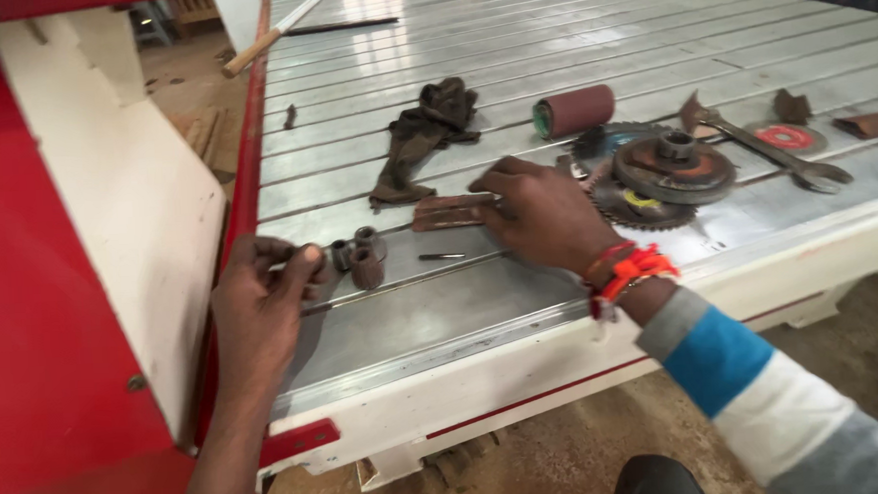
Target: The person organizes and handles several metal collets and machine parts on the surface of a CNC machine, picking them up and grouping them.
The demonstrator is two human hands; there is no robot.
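Slatted grey metal forms the machine bed [569, 60], edged by a red and cream frame [78, 246] at the left. From the head view, the left hand [257, 307] pinches a small dark metal piece [311, 254] between its fingertips, just beside three rusty collets [357, 253]. The right hand [542, 211] lies flat, fingers spread, touching a rusty flat plate [449, 212]. Saw blades [656, 180], a wrench [764, 148], a sandpaper roll [574, 111] and a dark rag [423, 138] lie beyond.
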